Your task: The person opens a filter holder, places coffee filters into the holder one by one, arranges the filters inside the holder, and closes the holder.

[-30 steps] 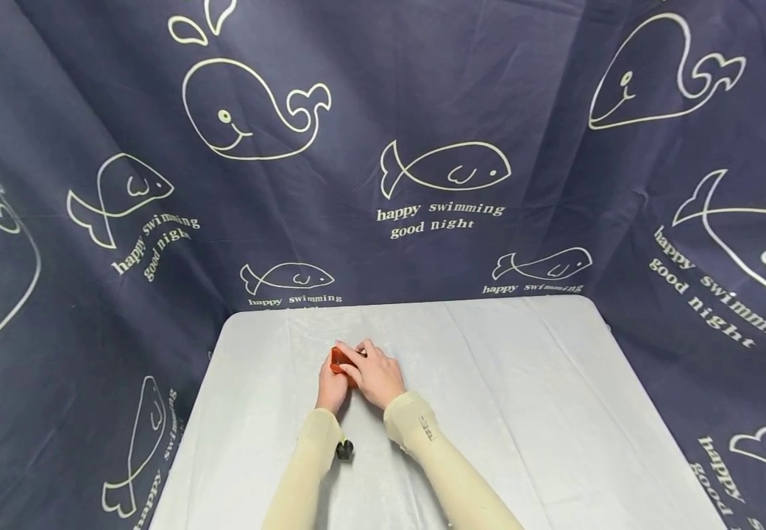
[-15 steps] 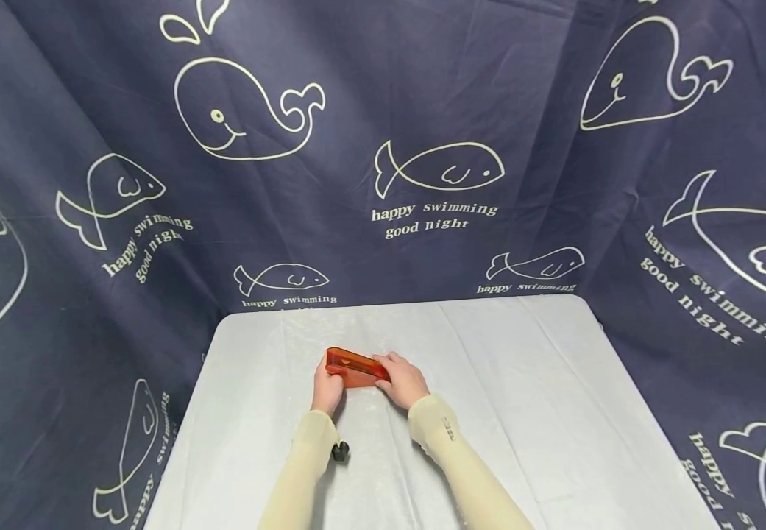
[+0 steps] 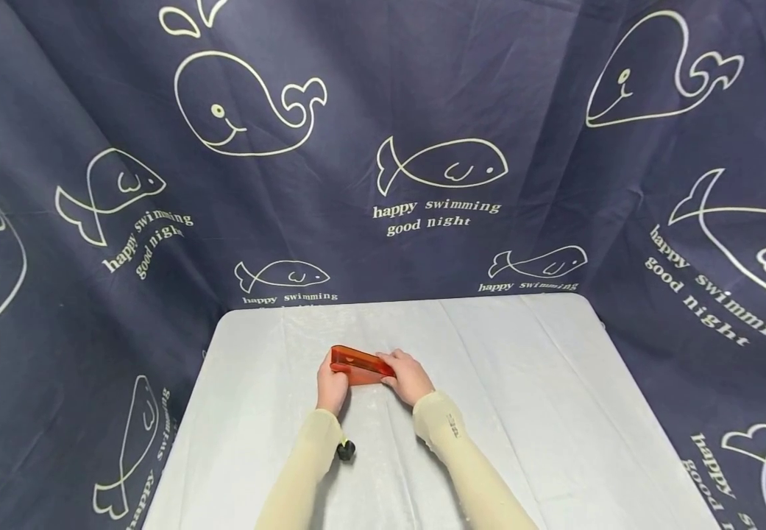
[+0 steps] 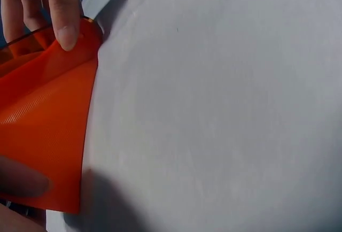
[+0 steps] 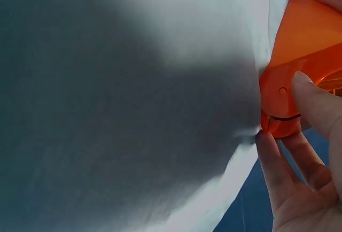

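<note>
Between both hands is an orange see-through plastic piece, long and boxy on top with a dark slot, and a flat wedge-shaped face. Its exact kind is unclear. My left hand grips its left end and my right hand holds the right end. In the right wrist view, the thumb lies on the rounded orange end beside a small round mark, with fingers behind. The left wrist view shows the ribbed orange face with fingertips on its top edge and a thumb-like digit low down.
A white-covered table spreads beneath the hands. Dark blue curtains with whale and fish outlines stand behind it and on both sides. A small black device sits at the left cuff.
A second ago my right hand covered most of the orange piece, close to my left. It has shifted right onto the far end, leaving the slot and face visible. My left hand stays.
</note>
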Demonstrator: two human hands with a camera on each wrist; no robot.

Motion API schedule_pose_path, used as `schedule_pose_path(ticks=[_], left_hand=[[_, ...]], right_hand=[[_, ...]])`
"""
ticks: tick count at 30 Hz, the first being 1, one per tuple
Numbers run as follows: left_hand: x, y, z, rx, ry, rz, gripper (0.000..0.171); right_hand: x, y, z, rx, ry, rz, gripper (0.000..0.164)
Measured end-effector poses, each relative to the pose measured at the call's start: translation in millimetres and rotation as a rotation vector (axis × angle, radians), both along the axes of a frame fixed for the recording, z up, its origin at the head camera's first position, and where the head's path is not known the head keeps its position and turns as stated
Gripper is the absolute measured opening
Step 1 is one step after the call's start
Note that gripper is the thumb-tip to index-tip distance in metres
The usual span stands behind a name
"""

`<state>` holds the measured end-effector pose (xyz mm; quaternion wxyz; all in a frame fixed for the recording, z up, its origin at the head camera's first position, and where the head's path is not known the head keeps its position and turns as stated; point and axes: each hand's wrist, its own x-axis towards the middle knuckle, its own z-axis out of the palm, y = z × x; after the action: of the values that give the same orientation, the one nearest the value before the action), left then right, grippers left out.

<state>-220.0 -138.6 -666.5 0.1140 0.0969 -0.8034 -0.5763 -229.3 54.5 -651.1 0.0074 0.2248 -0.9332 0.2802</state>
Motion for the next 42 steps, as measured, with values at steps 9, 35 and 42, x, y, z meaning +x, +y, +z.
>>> schedule_pose_path(ticks=[9, 35, 42], left_hand=[[-2.5, 22, 5.7, 0.01, -0.005, -0.049, 0.042], [-1.1, 41, -6.5, -0.012, -0.033, -0.154, 0.052], [-0.8, 42, -4.8, -0.024, -0.058, -0.161, 0.049]], right_hand=[[-3.0, 24, 1.2, -0.031, 0.017, -0.006, 0.057], [2.1, 47, -5.7, -0.06, -0.025, -0.099, 0.058], [4.6, 51, -6.3, -0.03, -0.029, -0.099, 0.058]])
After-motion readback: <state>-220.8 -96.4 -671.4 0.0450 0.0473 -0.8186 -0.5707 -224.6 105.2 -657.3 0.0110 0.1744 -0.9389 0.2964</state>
